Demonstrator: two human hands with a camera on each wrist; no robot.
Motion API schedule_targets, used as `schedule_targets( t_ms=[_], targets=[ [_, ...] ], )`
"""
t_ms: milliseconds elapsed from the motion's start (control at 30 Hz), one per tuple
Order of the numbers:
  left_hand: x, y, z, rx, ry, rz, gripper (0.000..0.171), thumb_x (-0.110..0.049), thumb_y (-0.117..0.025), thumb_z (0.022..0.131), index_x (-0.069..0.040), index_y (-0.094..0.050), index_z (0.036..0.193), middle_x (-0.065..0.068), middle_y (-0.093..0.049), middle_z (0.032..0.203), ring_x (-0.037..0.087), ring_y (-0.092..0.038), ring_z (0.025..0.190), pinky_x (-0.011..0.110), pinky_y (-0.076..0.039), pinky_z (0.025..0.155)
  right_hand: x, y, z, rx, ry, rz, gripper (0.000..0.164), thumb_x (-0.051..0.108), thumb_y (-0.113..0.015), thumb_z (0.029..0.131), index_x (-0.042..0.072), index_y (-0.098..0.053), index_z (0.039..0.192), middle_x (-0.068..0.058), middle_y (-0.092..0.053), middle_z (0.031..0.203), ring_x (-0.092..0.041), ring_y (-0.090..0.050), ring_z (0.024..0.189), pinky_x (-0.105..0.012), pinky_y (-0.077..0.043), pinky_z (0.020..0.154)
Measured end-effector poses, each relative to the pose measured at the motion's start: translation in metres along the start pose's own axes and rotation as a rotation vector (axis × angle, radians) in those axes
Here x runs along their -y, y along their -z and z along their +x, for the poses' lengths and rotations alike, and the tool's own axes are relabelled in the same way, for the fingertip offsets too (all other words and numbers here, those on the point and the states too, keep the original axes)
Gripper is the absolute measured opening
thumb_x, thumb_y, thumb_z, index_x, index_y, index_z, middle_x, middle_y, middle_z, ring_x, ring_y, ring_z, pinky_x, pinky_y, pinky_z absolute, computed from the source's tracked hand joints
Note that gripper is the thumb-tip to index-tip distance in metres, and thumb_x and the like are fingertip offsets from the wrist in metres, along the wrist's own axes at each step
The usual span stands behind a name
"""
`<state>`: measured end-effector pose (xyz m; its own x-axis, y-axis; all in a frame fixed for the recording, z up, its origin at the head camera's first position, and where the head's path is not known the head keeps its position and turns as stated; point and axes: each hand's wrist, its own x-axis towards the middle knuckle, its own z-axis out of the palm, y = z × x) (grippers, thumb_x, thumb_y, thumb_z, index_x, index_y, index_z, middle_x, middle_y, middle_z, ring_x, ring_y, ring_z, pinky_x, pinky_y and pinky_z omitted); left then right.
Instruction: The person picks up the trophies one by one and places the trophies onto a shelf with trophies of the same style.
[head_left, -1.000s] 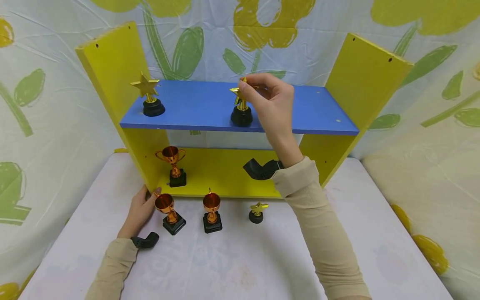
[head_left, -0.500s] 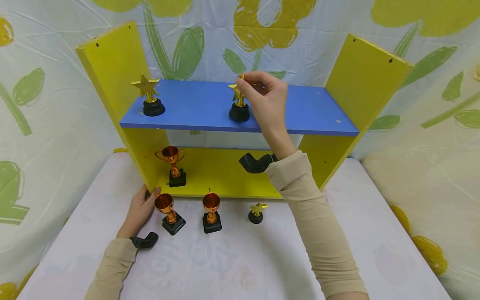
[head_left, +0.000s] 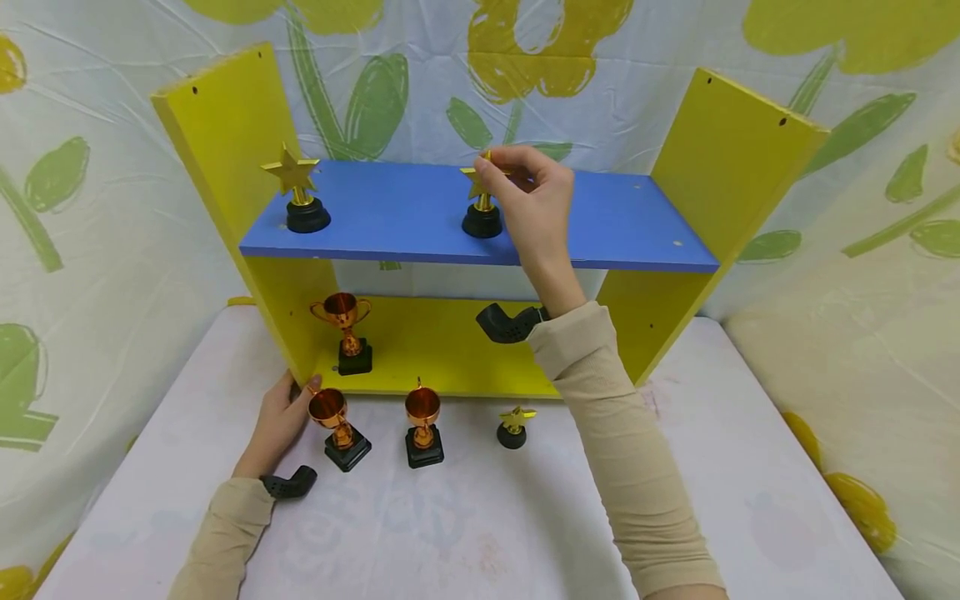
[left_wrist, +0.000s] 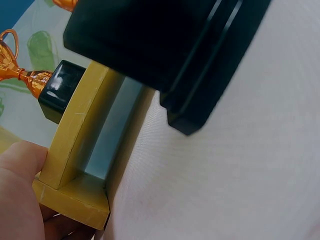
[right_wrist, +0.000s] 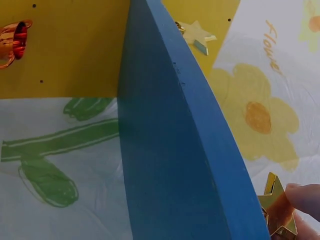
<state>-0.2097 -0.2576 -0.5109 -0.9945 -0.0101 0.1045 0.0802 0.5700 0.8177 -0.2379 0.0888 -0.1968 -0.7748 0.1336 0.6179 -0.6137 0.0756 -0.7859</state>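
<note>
My right hand (head_left: 536, 196) pinches a gold star trophy (head_left: 481, 218) by its star, the round black base at the blue shelf board (head_left: 390, 208). In the right wrist view the thumb presses the gold star (right_wrist: 278, 210) beyond the board's edge. My left hand (head_left: 279, 421) grips the lower left corner of the yellow shelf unit (head_left: 442, 367); in the left wrist view thumb and fingers wrap the yellow corner (left_wrist: 72, 200). Right beside that hand a bronze cup trophy (head_left: 347, 442) stands on the table, its black base (left_wrist: 150, 45) filling much of the left wrist view.
Another gold star trophy (head_left: 306, 212) stands at the blue board's left end. A bronze cup trophy (head_left: 352, 354) stands on the lower yellow board. In front of the unit, on the white table (head_left: 420, 542), are another bronze cup trophy (head_left: 424, 442) and a small gold star trophy (head_left: 513, 429).
My right hand has moved slightly left and back with the star trophy, whose base sits farther from the board's front edge and whose star has turned to face forward. My left hand stays put.
</note>
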Motion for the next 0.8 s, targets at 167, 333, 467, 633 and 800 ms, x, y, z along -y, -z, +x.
schedule_targets(
  t_ms=[167, 333, 467, 633, 800],
  targets=[
    [0.0, -0.001, 0.0, -0.001, -0.007, -0.002, 0.07, -0.05, -0.045, 0.103, -0.003, -0.031, 0.153, 0.026, -0.038, 0.151, 0.046, -0.034, 0.14, 0.064, -0.026, 0.111, 0.006, 0.0, -0.003, -0.007, -0.003, -0.022, 0.016, 0.004, -0.073, 0.088, -0.009, -0.071, 0.098, -0.013, -0.071, 0.096, -0.018, -0.061, 0.079, -0.024, -0.051, 0.073],
    [0.0, -0.001, 0.001, -0.006, -0.008, 0.001, 0.069, -0.051, -0.045, 0.102, -0.003, -0.032, 0.152, 0.026, -0.04, 0.15, 0.045, -0.035, 0.139, 0.064, -0.027, 0.111, 0.009, -0.001, -0.005, -0.015, -0.003, -0.046, 0.017, 0.004, -0.073, 0.088, -0.01, -0.071, 0.098, -0.015, -0.071, 0.096, -0.017, -0.059, 0.078, -0.023, -0.049, 0.07],
    [-0.001, 0.001, -0.001, 0.003, 0.008, -0.001, 0.071, -0.052, -0.045, 0.102, -0.005, -0.031, 0.153, 0.025, -0.039, 0.151, 0.045, -0.034, 0.14, 0.064, -0.027, 0.111, -0.001, -0.002, -0.001, -0.015, -0.003, -0.052, 0.018, 0.006, -0.074, 0.088, -0.009, -0.071, 0.099, -0.015, -0.071, 0.098, -0.017, -0.059, 0.08, -0.024, -0.049, 0.07],
    [-0.003, 0.001, -0.001, 0.007, 0.015, -0.006, 0.071, -0.051, -0.044, 0.103, -0.004, -0.029, 0.153, 0.025, -0.038, 0.152, 0.045, -0.033, 0.14, 0.063, -0.027, 0.111, -0.019, 0.001, 0.007, -0.018, -0.004, -0.06, 0.02, 0.01, -0.076, 0.088, -0.004, -0.072, 0.101, -0.013, -0.071, 0.101, -0.018, -0.06, 0.083, -0.024, -0.05, 0.071],
    [-0.003, 0.001, -0.001, 0.005, 0.013, -0.002, 0.071, -0.051, -0.044, 0.103, -0.003, -0.03, 0.153, 0.026, -0.038, 0.152, 0.045, -0.033, 0.14, 0.064, -0.027, 0.111, -0.024, 0.002, 0.007, -0.016, 0.003, -0.053, 0.022, 0.012, -0.077, 0.087, -0.003, -0.072, 0.103, -0.013, -0.071, 0.101, -0.019, -0.06, 0.083, -0.025, -0.051, 0.072]
  ],
)
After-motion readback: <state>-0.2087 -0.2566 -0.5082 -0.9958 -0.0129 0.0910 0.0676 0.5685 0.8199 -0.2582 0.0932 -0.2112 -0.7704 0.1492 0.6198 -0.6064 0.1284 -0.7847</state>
